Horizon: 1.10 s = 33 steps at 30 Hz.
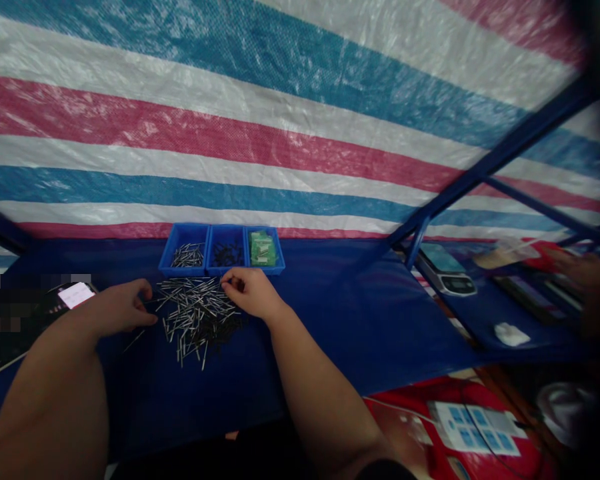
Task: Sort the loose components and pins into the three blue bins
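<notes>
A loose pile of thin silvery metal pins [193,310] lies on the blue table, with small dark pieces [223,329] at its lower right. My left hand [125,307] is at the pile's left side, its fingers apart and nothing visible between them. At the upper right edge of the pile is my right hand [247,290], fingers curled together; what they hold, if anything, is too small to name. Behind the pile stand three joined blue bins: one with metal pins [188,255], one with dark pieces [227,255], one with green-and-white packets [263,248].
A phone-like lit screen [76,295] lies at the left. Beyond a blue metal frame [420,223] at right are a digital scale [447,270], a white crumpled item [511,335] and another person's blurred hand [583,270]. A printed sheet [475,428] lies on red material below.
</notes>
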Available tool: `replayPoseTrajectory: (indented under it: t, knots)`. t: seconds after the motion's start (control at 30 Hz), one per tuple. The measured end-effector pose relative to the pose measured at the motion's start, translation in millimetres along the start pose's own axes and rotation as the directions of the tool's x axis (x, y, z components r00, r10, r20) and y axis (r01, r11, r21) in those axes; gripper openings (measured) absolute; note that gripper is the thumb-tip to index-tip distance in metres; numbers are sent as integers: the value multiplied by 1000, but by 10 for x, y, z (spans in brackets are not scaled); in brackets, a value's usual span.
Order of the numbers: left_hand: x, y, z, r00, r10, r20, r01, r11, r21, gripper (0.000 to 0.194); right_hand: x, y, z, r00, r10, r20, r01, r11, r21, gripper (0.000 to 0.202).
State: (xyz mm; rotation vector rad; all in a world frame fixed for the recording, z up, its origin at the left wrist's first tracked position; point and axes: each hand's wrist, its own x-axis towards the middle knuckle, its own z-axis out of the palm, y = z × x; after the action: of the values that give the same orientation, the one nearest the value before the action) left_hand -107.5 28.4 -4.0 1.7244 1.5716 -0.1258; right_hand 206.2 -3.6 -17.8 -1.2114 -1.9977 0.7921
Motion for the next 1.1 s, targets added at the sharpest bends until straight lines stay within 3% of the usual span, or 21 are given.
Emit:
replayPoseTrajectory:
  t: [0.17, 0.27, 0.4, 0.57, 0.73, 0.87, 1.0, 1.1]
  knots:
    - [-179, -105, -3, 994, 29, -109, -16, 992, 122, 51, 2, -7, -12, 1000, 16, 15, -16, 1000, -4, 11]
    - [-308, -171, 127, 996, 46, -76, -38, 993, 110, 47, 2, -8, -25, 1000, 14, 1, -14, 1000, -1, 11]
    - [-432, -180, 286, 997, 72, -30, -70, 995, 76, 27, 0, -21, -33, 1000, 9, -1, -9, 1000, 1, 11]
    - [-428, -150, 302, 995, 94, -46, -87, 988, 131, 18, 2, -29, -23, 1000, 10, 5, -10, 1000, -1, 10]
    - [-421, -19, 153, 974, 196, -114, -175, 969, 174, 15, 14, 3, -14, 1000, 7, 0, -7, 1000, 4, 11]
    - [-320, 316, -98, 902, 319, -290, -277, 944, 178, 22, 15, 8, 2, 1000, -15, -3, 15, 1000, 6, 10]
    - [-56, 659, -310, 824, 331, -460, -290, 944, 159, 29, 10, 6, 15, 1000, 5, 3, -5, 1000, 4, 9]
    - [48, 715, -350, 835, 303, -460, -254, 953, 166, 34, 10, 9, 5, 1000, 10, 2, -10, 1000, 5, 9]
